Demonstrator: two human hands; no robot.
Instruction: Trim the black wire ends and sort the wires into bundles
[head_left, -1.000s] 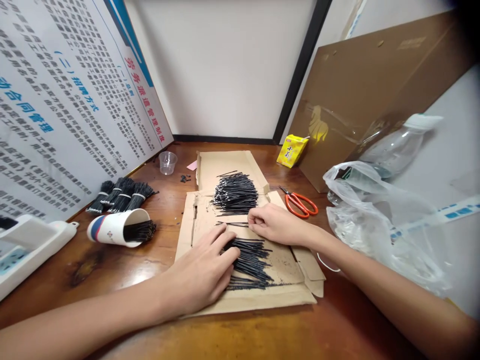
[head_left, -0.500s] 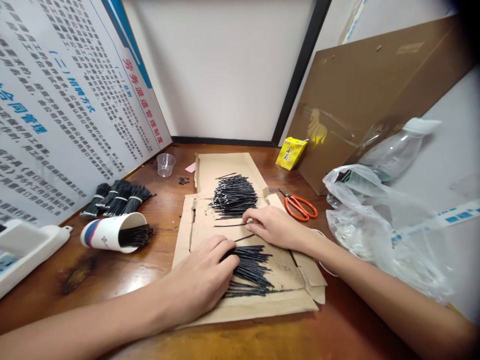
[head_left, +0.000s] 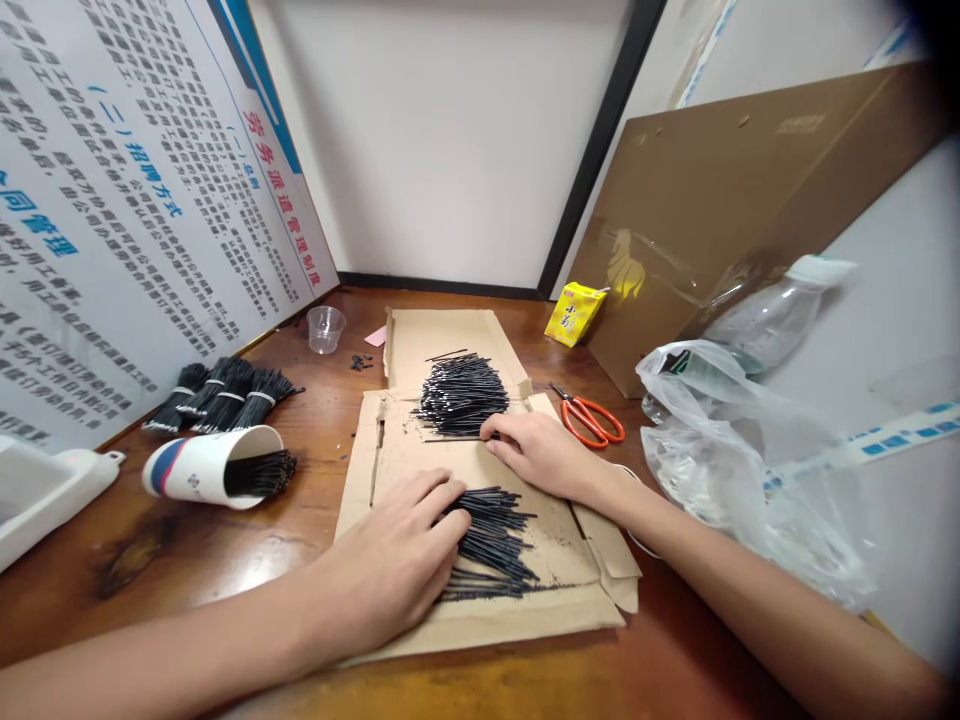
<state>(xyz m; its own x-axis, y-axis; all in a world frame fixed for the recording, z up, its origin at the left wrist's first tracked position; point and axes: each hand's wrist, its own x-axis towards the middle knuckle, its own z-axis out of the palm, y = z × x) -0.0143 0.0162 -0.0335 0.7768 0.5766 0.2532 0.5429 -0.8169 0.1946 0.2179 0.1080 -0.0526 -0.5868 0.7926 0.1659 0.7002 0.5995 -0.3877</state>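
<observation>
My left hand lies flat, fingers together, on the left end of a loose pile of thin black sticks near the front of a flattened cardboard sheet. My right hand rests further back on the cardboard. Its fingertips press a single black stick against the near edge of a second, larger heap of black sticks. The fingers are curled down; a thin stick runs out from under them to the left.
A tipped paper cup with sticks inside lies left, behind it tied stick bundles. A clear plastic cup, orange scissors, a yellow packet, a plastic bag, a bottle and a leaning cardboard panel stand around.
My right hand has slid a few loose sticks away from the front pile up to the far heap. My left hand has stayed on the front pile. The camera shifted slightly.
</observation>
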